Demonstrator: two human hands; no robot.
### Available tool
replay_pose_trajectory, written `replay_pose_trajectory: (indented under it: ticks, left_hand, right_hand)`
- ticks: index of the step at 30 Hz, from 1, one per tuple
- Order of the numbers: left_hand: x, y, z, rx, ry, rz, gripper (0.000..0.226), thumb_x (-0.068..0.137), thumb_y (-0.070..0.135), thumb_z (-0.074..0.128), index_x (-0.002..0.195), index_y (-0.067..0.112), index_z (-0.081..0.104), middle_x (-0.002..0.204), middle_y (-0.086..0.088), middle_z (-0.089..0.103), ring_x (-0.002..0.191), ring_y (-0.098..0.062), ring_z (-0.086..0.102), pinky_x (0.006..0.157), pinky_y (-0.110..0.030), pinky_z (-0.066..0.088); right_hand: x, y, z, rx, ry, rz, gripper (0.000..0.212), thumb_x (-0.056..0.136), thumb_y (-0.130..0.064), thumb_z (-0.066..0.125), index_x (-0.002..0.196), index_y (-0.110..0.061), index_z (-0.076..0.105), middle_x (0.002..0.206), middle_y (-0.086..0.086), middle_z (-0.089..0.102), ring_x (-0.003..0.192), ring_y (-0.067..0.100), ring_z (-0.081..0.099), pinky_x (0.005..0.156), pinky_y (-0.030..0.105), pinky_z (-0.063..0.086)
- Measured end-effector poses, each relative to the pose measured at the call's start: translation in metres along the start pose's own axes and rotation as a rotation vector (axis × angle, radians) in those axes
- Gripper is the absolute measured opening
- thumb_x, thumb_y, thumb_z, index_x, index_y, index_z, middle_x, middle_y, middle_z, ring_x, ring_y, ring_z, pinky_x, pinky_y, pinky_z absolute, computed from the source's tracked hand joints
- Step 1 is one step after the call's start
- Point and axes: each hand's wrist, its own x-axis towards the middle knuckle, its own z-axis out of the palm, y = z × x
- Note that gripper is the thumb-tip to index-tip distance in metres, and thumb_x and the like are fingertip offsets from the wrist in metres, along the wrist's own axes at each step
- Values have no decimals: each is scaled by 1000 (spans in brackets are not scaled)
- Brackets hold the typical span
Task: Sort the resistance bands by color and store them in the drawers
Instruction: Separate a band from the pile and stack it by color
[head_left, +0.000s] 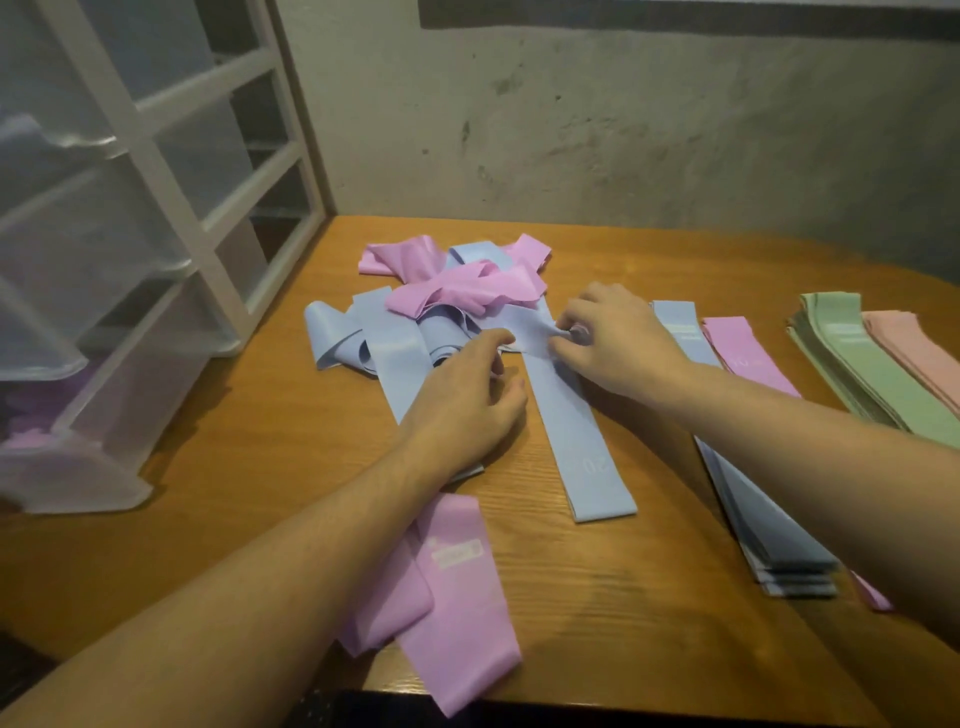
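A tangled pile of pink and light blue resistance bands (457, 291) lies in the middle of the wooden table (234, 457). A long blue band (582, 441) stretches from the pile toward me. My right hand (618, 343) pinches its far end with fingers curled. My left hand (462, 400) grips the same blue band just to the left, its fingertips on the fabric. A flat pink band (457, 597) lies under my left forearm near the front edge.
A translucent plastic drawer unit (119, 249) stands at the left, its lower drawer (62, 462) pulled open with purple bands inside. At the right lie sorted stacks: blue bands (769, 535), a pink band (743, 353), green bands (862, 369) and peach bands (919, 348).
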Motion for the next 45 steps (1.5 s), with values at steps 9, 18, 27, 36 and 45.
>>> replay_pose_trajectory:
  ticks: [9, 18, 27, 36, 45]
  left_hand:
    - [-3, 1, -1, 215, 92, 219, 55, 85, 42, 60, 138, 30, 53, 129, -1, 44, 104, -22, 53, 91, -45, 48]
    - [-9, 6, -2, 294, 150, 305, 38, 87, 46, 53, 113, 23, 67, 134, -7, 52, 106, -26, 50, 86, -40, 35]
    - [0, 27, -12, 127, -26, 449, 13, 93, 26, 55, 95, 16, 63, 88, 9, 62, 82, -19, 58, 75, -43, 46]
    - [1, 47, -28, -140, -133, 117, 10, 83, 41, 48, 85, 33, 54, 88, 26, 67, 86, 3, 62, 76, -34, 51]
    - [-1, 82, -39, -786, -108, -174, 8, 91, 13, 53, 89, 9, 46, 77, -21, 65, 69, -29, 71, 67, -38, 59]
  right_hand:
    - [-39, -25, -36, 480, 56, -69, 20, 89, -38, 72, 83, -24, 57, 71, -3, 59, 70, 19, 55, 63, 34, 43]
    - [-69, -31, -76, 910, 26, 144, 26, 99, -26, 64, 87, -3, 63, 75, 17, 58, 70, 15, 49, 67, 30, 40]
    - [-93, -26, -102, 1074, 20, 459, 16, 101, -30, 58, 87, -22, 56, 71, -5, 54, 62, 11, 52, 56, 27, 43]
    - [-118, -9, -138, 1323, -95, 427, 27, 91, -6, 52, 106, -20, 69, 85, 1, 58, 79, 14, 54, 78, 30, 42]
    - [-136, 6, -145, 944, -286, 308, 53, 88, 14, 54, 124, -23, 67, 125, -3, 66, 109, 8, 64, 90, 21, 53]
